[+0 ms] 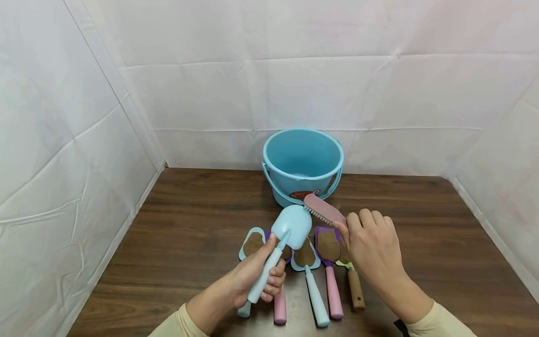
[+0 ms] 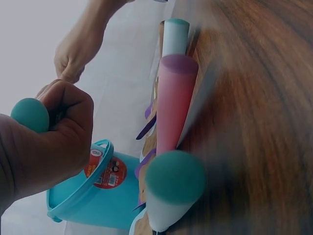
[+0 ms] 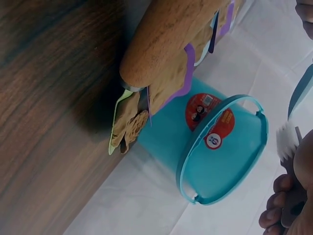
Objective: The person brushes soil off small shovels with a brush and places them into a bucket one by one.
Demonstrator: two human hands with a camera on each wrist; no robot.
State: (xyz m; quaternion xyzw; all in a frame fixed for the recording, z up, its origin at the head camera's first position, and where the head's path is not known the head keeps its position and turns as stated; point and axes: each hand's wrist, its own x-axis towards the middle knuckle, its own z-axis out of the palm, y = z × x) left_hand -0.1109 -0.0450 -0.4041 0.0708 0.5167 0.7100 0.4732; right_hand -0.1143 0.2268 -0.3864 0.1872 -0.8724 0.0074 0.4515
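My left hand (image 1: 257,276) grips the pale blue handle of a hand trowel (image 1: 293,224), thumb along the handle's top. Its light blue blade tilts up over the other trowels, and the handle's teal end (image 2: 30,115) shows in the left wrist view. In my right hand (image 1: 374,243) is a pink brush (image 1: 322,208), bristles downward, with its tip at the blade's right edge. The right wrist view shows fingers curled around the brush's dark-looking handle (image 3: 293,200) and its pale bristles (image 3: 286,139) close to the trowel blade (image 3: 302,90).
Below my hands several trowels lie in a row, brown material on their blades, among them a blue-handled trowel (image 1: 316,299), a pink-handled one (image 1: 334,292) and a wooden-handled one (image 1: 356,290). A blue bucket (image 1: 303,177) stands behind them on the wooden table (image 1: 193,210), before white cloth walls.
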